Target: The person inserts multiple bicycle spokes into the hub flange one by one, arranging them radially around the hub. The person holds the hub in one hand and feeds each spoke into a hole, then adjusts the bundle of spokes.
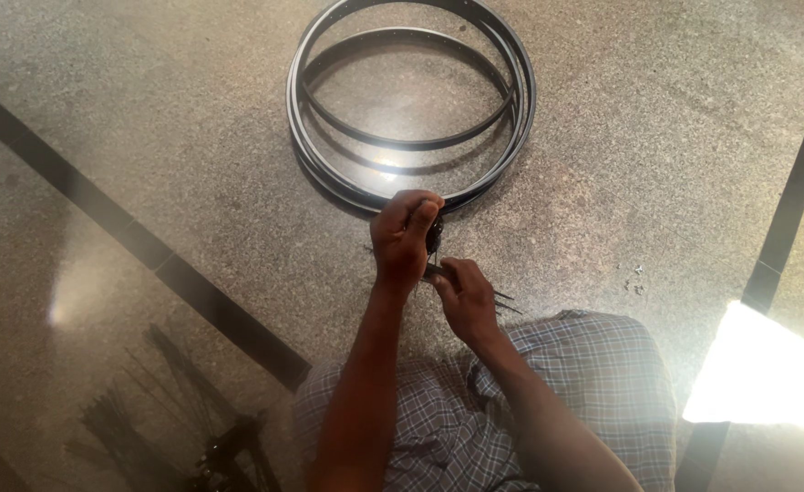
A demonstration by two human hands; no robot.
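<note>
On a polished speckled stone floor (657, 118) crossed by dark inlay strips (192, 292), two black bicycle wheel rims (522, 100) lie flat, the smaller one resting inside the larger and leaning against its far wall. Nearer the camera, a checked cloth (593, 383) covers the seated person's lap, and a blurred bundle of thin dark rods (165, 410), probably spokes, lies at the lower left. Just above the lap and at the near edge of the rims, the left hand (404, 239) is closed around a small dark round part (435, 235), likely a wheel hub, gripping it between thumb and fingers. The right hand (464, 296) pinches a few thin metal spokes (502, 301) whose ends stick out to the right, their tips brought against the hub. Judging by this, spokes are being threaded into the hub; each one seems to need lining up with a small hole, though the holes themselves are too small to see.
</note>
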